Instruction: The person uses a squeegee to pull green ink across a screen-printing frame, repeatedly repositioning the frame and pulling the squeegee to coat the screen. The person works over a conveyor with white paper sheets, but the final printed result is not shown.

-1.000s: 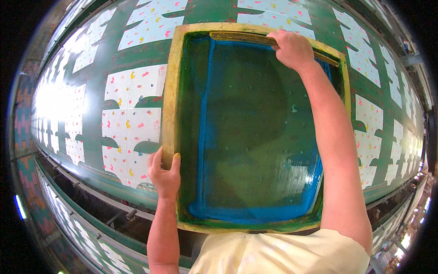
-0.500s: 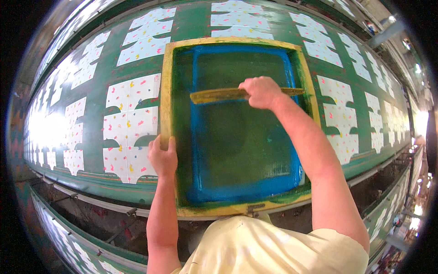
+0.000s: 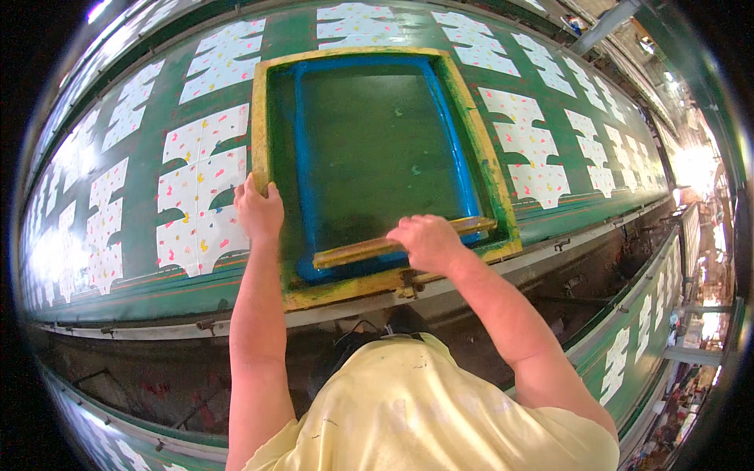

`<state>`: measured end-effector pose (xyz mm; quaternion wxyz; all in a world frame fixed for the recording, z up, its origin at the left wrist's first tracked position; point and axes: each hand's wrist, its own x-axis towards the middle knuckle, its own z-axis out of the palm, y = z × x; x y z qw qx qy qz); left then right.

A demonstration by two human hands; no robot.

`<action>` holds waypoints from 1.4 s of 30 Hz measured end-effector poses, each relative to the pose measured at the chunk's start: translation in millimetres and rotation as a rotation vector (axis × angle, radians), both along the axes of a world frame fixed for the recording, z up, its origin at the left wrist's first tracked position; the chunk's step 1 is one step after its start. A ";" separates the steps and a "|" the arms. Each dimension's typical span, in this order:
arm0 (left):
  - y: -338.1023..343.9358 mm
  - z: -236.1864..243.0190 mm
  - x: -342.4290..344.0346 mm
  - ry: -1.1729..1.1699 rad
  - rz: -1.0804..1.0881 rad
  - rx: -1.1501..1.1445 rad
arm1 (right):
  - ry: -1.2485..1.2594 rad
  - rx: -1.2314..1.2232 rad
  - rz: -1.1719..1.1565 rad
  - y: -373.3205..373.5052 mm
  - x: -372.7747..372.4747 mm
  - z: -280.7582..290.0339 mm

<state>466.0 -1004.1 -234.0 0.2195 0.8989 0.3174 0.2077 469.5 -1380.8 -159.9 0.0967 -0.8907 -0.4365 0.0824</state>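
Note:
A yellow-edged screen-printing frame [image 3: 496, 188] lies on a long green table [image 3: 133, 306]. Its dark green mesh [image 3: 365, 141] carries bands of blue ink [image 3: 455, 149] near the inner edges. My left hand [image 3: 260, 209] grips the frame's left side with closed fingers. My right hand [image 3: 426, 242] is closed on a wooden squeegee [image 3: 344, 255], which lies across the lower part of the mesh, near the frame's front edge.
Rows of white, printed fabric pieces [image 3: 191, 212] lie on both sides of the frame and beyond it. A metal rail [image 3: 161, 333] runs along the table's front edge. A second green table [image 3: 638, 373] is behind me, and a grey post [image 3: 606, 26] stands at the upper right.
My right hand has drawn the squeegee from the frame's far edge down toward me, across the mesh. My left hand stays on the left side. The view has shifted as the head moved.

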 end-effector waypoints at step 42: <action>27.7 -4.8 11.4 0.225 0.053 -0.090 | 0.018 0.460 -0.874 -211.7 132.2 -40.4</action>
